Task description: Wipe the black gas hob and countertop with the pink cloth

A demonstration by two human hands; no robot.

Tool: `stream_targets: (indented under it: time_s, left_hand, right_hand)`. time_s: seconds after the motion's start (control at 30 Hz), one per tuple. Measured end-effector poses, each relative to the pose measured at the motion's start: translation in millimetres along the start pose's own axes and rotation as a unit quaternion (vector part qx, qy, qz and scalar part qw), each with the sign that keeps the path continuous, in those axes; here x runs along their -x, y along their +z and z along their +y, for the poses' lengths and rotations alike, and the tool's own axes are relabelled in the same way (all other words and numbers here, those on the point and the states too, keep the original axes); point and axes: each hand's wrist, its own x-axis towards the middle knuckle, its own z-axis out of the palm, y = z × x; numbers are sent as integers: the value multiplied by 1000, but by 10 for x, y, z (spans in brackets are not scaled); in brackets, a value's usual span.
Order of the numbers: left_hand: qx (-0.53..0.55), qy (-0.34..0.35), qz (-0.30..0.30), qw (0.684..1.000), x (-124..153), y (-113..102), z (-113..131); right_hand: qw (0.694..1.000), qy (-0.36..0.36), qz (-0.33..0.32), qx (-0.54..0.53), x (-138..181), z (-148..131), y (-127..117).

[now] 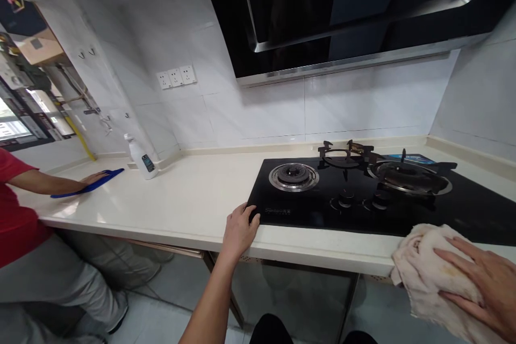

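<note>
My left hand point(238, 231) is at the front left corner of the black glass gas stove point(304, 215), its bent fingers and thumb closed on the corner. At the right, my right hand point(479, 279) holds a cream-coloured cloth point(435, 263), stained in places. The cloth lies bunched over the counter's front edge and touches the stove's front rim. The left burner point(293, 176) has no pot support on it. A dark pot support point(342, 158) stands at the back middle, and another pot support point(413, 177) lies tilted over the right burner.
A black range hood point(355, 16) hangs above the stove. On the white counter point(193, 193) stands a white spray bottle point(141, 158). At the left, a person in a red shirt point(18, 209) presses a blue cloth point(91, 185) on the counter. Wall sockets point(176, 77) are behind.
</note>
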Motion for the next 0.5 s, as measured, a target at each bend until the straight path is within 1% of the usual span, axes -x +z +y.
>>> stream_targets:
  time_s: [0.13,0.3,0.4,0.5]
  left_hand:
    - [1,-3,-1,1000,-2,19,17]
    - [5,-1,11,1000,5,30,31]
    - [10,1,15,1000,9,35,34]
    - [14,1,23,1000,16,47,29]
  right_hand:
    - [999,23,-23,11,-42,-161,-1]
    - [999,29,-17,8,-179,-413,34]
    - [999,20,-27,14,-334,-699,90]
    - [999,9,-32,9,-554,-1129,186]
